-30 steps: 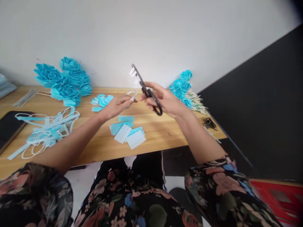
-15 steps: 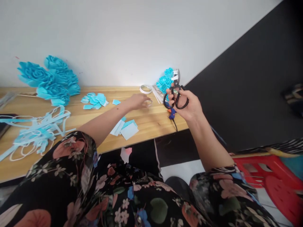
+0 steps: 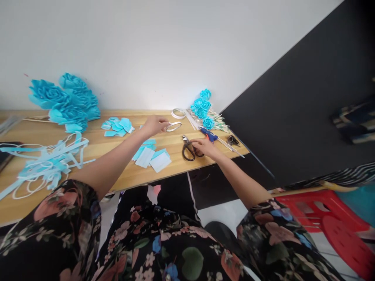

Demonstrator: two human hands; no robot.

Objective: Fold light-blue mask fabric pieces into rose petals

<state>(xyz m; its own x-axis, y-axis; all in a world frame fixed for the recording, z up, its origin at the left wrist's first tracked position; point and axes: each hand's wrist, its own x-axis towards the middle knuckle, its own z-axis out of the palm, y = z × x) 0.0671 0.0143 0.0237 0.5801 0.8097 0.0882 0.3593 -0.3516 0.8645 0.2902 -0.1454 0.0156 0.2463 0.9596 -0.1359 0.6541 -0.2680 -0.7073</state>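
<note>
My left hand [image 3: 157, 125] pinches the edge of a thin white roll of tape [image 3: 174, 127], which tilts just above the table. A second tape roll [image 3: 178, 113] lies behind it near the wall. My right hand [image 3: 204, 146] has its fingers at one handle of the black-handled scissors [image 3: 188, 150], which are down at the table top with their blades pointing away from me. Between my hands and my body lie blue and white mask-like sheets [image 3: 160, 160]. A blue glue gun [image 3: 208, 134] rests just beyond my right hand.
Small blue cut pieces [image 3: 118, 127] lie left of centre. Blue strips and white loops [image 3: 52, 160] are heaped at the left. Large blue flowers [image 3: 68, 101] stand against the wall; smaller blue flowers [image 3: 201, 107] lie at the back right. A red stool [image 3: 310, 207] is at the lower right.
My right hand has come down from mid-air, bringing the scissors to the table. My left hand has moved left a little and now shows the tape roll in its fingers.
</note>
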